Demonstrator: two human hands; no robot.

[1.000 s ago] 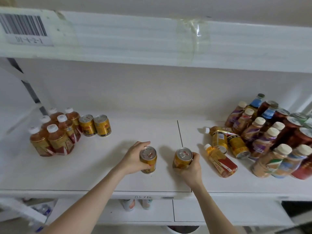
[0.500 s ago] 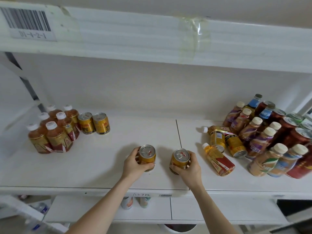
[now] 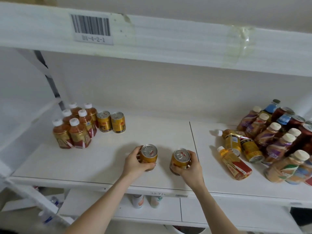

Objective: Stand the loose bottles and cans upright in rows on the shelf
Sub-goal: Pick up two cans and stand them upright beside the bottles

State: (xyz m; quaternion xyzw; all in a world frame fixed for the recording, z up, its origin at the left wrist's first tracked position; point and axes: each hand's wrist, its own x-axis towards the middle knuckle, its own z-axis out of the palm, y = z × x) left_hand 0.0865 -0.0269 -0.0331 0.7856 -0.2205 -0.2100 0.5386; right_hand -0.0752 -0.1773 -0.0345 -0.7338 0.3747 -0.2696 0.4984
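Observation:
My left hand (image 3: 135, 162) grips a gold can (image 3: 148, 155) upright near the front middle of the white shelf (image 3: 101, 159). My right hand (image 3: 190, 166) grips a second gold can (image 3: 180, 159), slightly tilted, just to its right. At the back left, several brown tea bottles (image 3: 76, 127) stand in rows with two gold cans (image 3: 111, 122) beside them. On the right, two gold cans (image 3: 243, 146) and two yellow bottles (image 3: 234, 164) lie on their sides.
A crowd of mixed bottles and dark cans (image 3: 283, 141) leans at the far right. The upper shelf board (image 3: 152, 41) with a barcode label hangs overhead. A lower shelf (image 3: 152, 208) holds a few bottles.
Both hands with their cans have drawn slightly toward the shelf's front edge. My head has turned left, so everything sits further right in view.

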